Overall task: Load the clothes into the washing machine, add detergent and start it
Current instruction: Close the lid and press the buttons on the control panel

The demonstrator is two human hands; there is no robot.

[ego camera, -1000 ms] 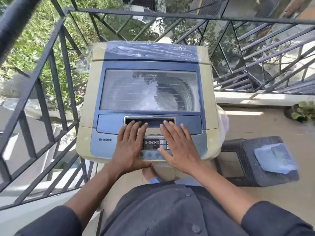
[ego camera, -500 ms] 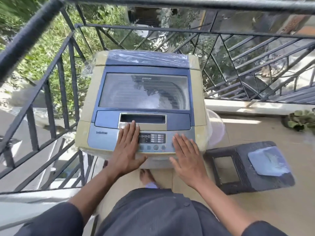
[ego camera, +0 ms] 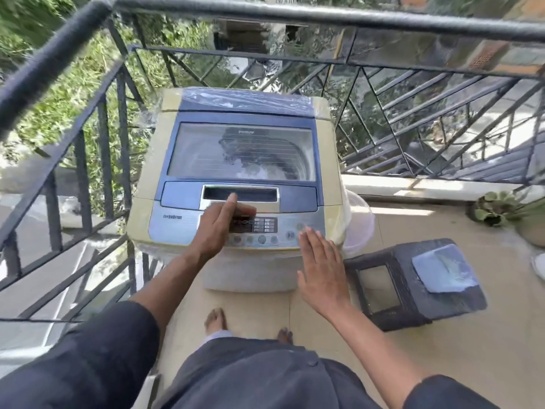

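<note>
Top-loader washing machine [ego camera: 236, 160] sits in the corner of a balcony, tight against the black metal railing [ego camera: 97, 119] on its left and back sides. The lid [ego camera: 240, 150] is down and shut, and through its clear window you can make out the drum with something dark and something pale inside, though glare makes it hard to tell what exactly. Clear plastic wrap covers the back edge of the machine.

Left hand [ego camera: 219, 224] is over the control panel [ego camera: 253, 228], fingers straight and pointing up toward the lid handle recess [ego camera: 253, 195], one fingertip right at its lower edge. It isn't holding anything. Can't tell for sure if it's actually touching the handle or just above it.

Right hand [ego camera: 323, 270] is flat and open too, fingers together, holding nothing, its fingertips at the front right corner of the panel just by the round buttons there. The rest of that hand hangs off the front of the machine.

To the right on the floor there's a dark wicker stool [ego camera: 413, 286] with a light blue packet [ego camera: 443, 268] lying on top of it, near but apart from the washer. A potted plant [ego camera: 495, 206] sits further back by the low wall. Bare feet are visible on the tiled floor below.
</note>
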